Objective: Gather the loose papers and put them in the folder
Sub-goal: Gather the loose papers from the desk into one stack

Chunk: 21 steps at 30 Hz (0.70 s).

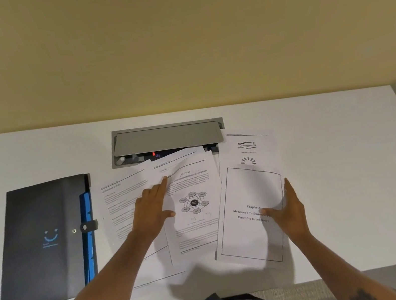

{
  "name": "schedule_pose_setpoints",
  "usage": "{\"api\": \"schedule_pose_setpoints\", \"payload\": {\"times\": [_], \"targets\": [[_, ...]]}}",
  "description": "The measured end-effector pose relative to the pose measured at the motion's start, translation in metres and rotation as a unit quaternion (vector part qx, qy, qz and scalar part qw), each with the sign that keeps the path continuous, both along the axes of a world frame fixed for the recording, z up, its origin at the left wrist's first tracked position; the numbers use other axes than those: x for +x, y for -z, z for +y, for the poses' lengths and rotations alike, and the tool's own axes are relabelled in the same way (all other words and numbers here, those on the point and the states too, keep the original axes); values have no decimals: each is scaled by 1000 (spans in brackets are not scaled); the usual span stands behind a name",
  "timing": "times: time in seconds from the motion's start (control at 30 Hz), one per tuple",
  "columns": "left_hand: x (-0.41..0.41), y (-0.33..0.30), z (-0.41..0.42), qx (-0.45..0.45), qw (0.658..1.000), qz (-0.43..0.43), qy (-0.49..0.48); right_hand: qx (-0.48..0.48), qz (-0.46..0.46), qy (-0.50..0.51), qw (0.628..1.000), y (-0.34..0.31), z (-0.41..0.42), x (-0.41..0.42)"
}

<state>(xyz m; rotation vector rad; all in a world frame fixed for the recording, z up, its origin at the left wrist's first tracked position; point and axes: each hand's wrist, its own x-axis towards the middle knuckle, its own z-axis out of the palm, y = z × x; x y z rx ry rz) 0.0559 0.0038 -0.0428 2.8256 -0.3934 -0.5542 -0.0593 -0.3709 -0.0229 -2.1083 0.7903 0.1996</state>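
Observation:
Several loose printed papers lie overlapped on the white desk. A text sheet is at the left, a sheet with a round diagram in the middle, and a framed title page at the right. My left hand rests flat on the left and middle sheets, fingers spread, index finger pointing up at the diagram sheet's top. My right hand touches the title page's right edge, thumb on the paper. A dark folder with blue dividers lies closed at the left, apart from the papers.
A grey cable hatch set into the desk stands open behind the papers, and the top sheets overlap its front edge. A yellow wall rises behind the desk. The desk's front edge runs just above my lap.

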Motion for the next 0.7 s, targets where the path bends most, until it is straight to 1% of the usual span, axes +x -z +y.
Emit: {"api": "schedule_pose_setpoints", "payload": {"times": [0.07,0.17,0.33,0.4,0.43,0.5,0.57,0.7], "targets": [[-1,-1,-1,-22,999,13,-23,23,-13,6,1000,1,6,1],[-7,-2,0,-104,988,58,-100,54,-9,27,998,3,17,4],[-14,-2,2,-240,940,104,-218,111,-28,44,992,-5,46,17],[-16,-1,7,-291,921,121,-231,131,-44,39,990,-5,59,25],[-18,-4,9,-306,916,126,-226,139,-49,31,989,-5,66,29],[-24,-9,12,-313,915,141,-213,153,-59,14,986,-5,80,35],[-32,-13,15,-295,920,150,-210,166,-53,8,985,-4,97,38],[-53,-13,19,-259,921,168,-237,180,-46,4,983,0,129,37]]}}
